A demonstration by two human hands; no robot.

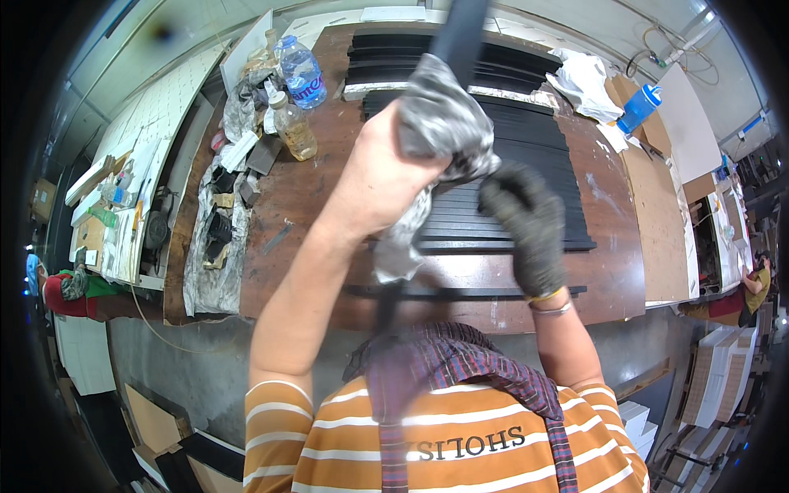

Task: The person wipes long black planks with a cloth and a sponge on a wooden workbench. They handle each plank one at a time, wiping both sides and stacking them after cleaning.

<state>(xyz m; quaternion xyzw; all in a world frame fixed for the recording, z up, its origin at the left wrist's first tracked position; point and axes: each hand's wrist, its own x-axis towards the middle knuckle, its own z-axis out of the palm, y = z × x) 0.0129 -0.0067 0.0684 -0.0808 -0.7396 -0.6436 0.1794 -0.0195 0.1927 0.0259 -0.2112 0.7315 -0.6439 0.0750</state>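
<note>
My bare left hand (382, 168) is closed around a grey-and-white patterned rag (444, 111), which is wrapped about a long dark strip (462, 41). The strip is tilted, running from the top of the view down toward my chest, and its near end is blurred. Loose rag hangs below my fist. Close to the rag's right side is my right hand (530, 226) in a dark grey glove, fingers curled and somewhat blurred. Whatever they may pinch is hidden. Beneath both hands, several black strips (526, 156) lie side by side on the brown table (283, 209).
More black strips (382, 57) lie at the table's far side. At left stand a water bottle (302, 74), a bottle of yellowish liquid (293, 127) and a stained cloth (197, 279) with scraps. A blue bottle (639, 109) and white bag (583, 86) sit far right. Other people work at both sides.
</note>
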